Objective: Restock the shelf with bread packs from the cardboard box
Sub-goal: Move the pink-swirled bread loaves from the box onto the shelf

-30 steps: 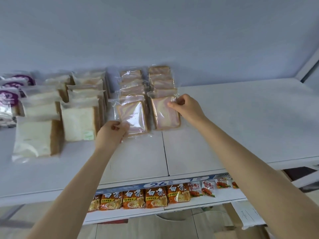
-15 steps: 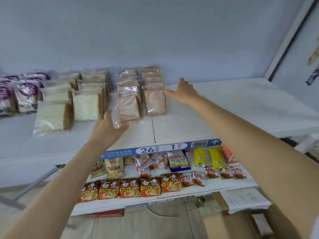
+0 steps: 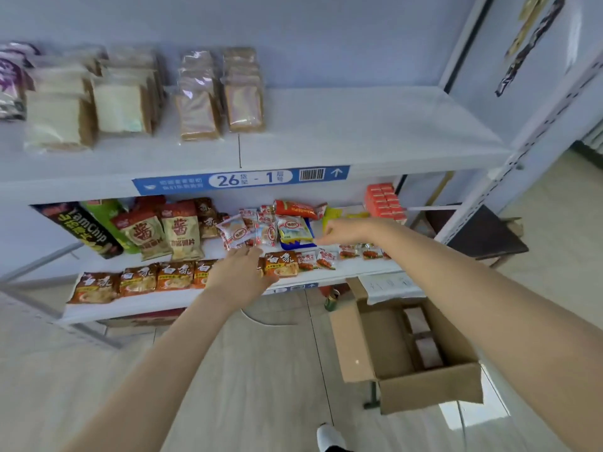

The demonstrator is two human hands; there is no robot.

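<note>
hands [image 3: 243, 277] [image 3: 342, 231] now off upright bread packs [image 3: 244, 107]

Both hands are off the bread now: the left hand [image 3: 243, 275] lets go of the left bread pack [image 3: 197, 117] and drops down in front of the snack shelf [image 3: 182, 303], fingers loose and empty. The right hand [image 3: 341, 231] leaves the right bread pack [image 3: 244, 107] too and comes down with it. Both packs stand free on the top shelf [image 3: 359, 132]. The view swings down and the cardboard box [image 3: 424, 389] comes into sight on the floor
</note>
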